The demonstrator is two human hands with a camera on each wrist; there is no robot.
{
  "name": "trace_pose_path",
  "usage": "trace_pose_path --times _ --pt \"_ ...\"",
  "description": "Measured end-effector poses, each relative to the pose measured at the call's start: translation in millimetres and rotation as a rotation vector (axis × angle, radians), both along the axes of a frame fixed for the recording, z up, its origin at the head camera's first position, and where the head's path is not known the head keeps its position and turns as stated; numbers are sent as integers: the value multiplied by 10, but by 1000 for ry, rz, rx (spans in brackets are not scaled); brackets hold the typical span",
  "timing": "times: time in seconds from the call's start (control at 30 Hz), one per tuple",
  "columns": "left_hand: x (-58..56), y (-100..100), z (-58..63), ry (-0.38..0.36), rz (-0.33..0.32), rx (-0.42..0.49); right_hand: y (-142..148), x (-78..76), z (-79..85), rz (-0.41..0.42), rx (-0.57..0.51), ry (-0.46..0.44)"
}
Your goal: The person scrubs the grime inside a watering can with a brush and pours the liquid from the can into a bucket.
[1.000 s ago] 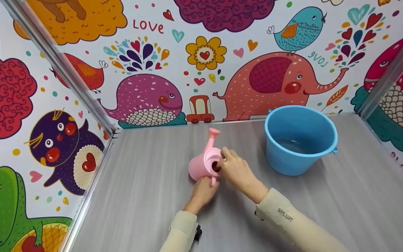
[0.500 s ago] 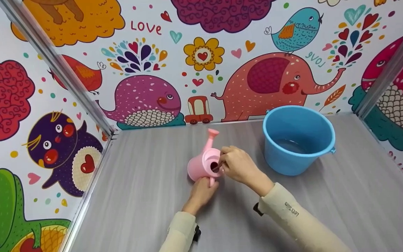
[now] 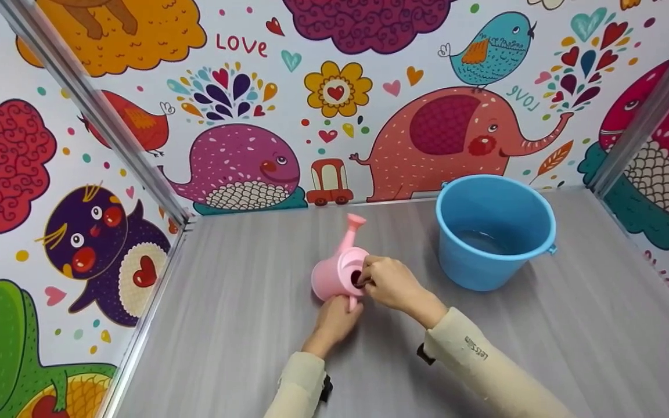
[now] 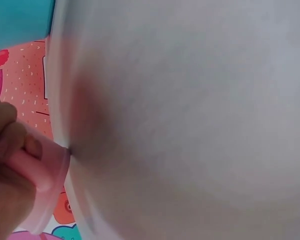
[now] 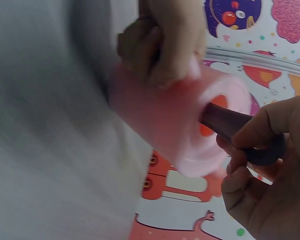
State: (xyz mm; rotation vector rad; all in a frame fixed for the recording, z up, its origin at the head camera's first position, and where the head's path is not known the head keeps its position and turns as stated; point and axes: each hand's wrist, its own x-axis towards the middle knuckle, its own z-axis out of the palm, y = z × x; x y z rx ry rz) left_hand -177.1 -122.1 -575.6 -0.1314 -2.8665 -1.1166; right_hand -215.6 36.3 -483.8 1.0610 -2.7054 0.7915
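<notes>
A pink toy watering can (image 3: 327, 278) stands on the table, its spout pointing toward the back wall. My left hand (image 3: 334, 322) grips its handle with curled fingers, seen closely in the left wrist view. From the right, my right hand (image 3: 395, 283) is at the can's round top opening. In the right wrist view, its thumb and fingers pinch a dark, thick, tapered handle (image 5: 229, 124). The thin end of that handle goes into the opening, and whatever lies inside the can is hidden.
A blue bucket (image 3: 468, 267) stands at the back right of the grey wood-grain table (image 3: 224, 313). Printed cartoon walls (image 3: 334, 35) enclose the back and sides, joined by metal corner posts (image 3: 102, 116).
My right hand drew back slightly with the dark handle, baring more of it, then moved in closer to the opening again. My left hand and the watering can stay nearly still.
</notes>
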Motion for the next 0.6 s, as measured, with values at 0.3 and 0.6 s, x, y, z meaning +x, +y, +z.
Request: trace_pose_path --times 0.3,0.6 --pt "10 -2 -7 70 -13 -50 55 -25 -28 136 -30 -138" --pt "4 -13 -20 44 -28 -45 202 -112 9 225 -188 -350"
